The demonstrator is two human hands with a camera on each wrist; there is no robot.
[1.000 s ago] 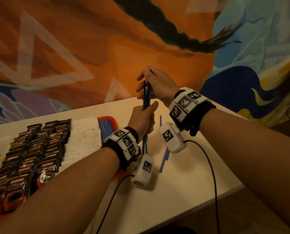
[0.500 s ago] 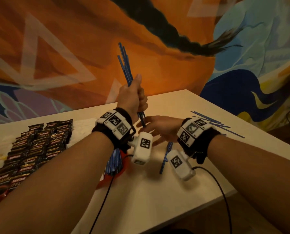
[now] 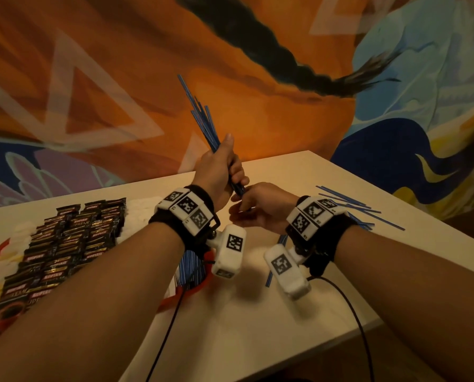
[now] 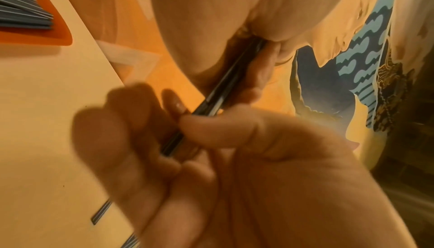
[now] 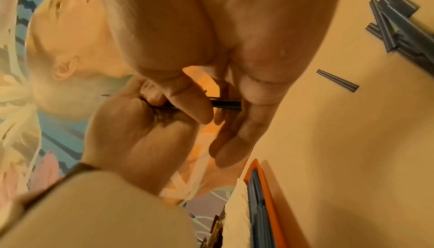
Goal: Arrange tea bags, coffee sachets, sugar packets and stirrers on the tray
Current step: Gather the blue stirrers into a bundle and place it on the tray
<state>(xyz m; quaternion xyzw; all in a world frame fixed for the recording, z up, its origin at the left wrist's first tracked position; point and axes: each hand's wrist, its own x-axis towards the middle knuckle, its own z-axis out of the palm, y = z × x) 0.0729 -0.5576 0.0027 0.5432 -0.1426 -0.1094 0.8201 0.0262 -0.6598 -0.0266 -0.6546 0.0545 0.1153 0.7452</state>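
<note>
The left hand [image 3: 219, 172] is gripping a bundle of blue stirrers [image 3: 202, 119] upright above the table's [image 3: 257, 326] far edge, fanning at the top; the right hand [image 3: 260, 208] is pinching the bundle's lower ends, probably to even them for laying down; the red tray [image 3: 191, 296] is waiting along the left edge, coffee sachets [image 3: 73, 244] filling it; loose stirrers [image 3: 351, 208] are lying near the right corner.
</note>
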